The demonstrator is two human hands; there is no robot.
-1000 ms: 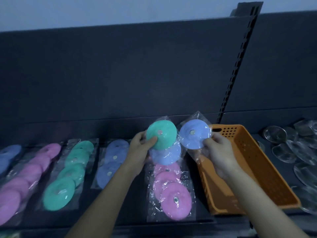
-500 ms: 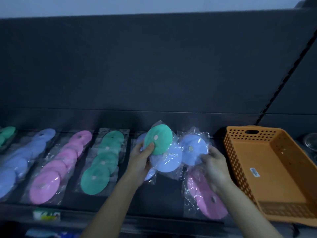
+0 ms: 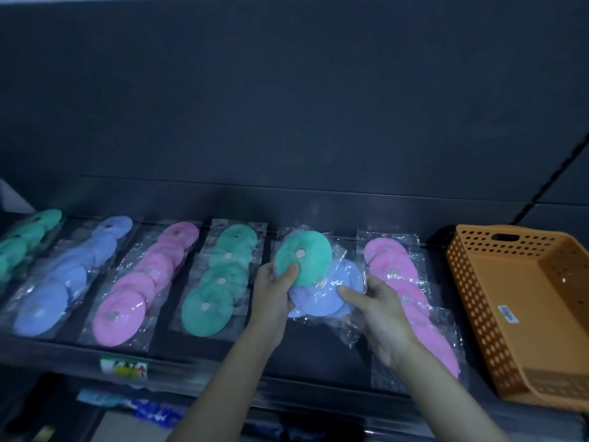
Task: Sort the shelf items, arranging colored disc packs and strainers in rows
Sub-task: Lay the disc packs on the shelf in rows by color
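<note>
Blue disc pack [image 3: 322, 301], held apart in your right hand [image 3: 381, 311] half a second ago, is now tucked under the green disc pack [image 3: 302, 261], left of the orange basket [image 3: 471, 282]. Your right thumb and fingers pinch its crinkled clear wrapper. Your left hand [image 3: 276, 291] grips the green one, thumb on its face. Discs are round and matte, with small centre holes. Dark shelf [image 3: 306, 355], dim grey back panel [image 3: 287, 106].
</note>
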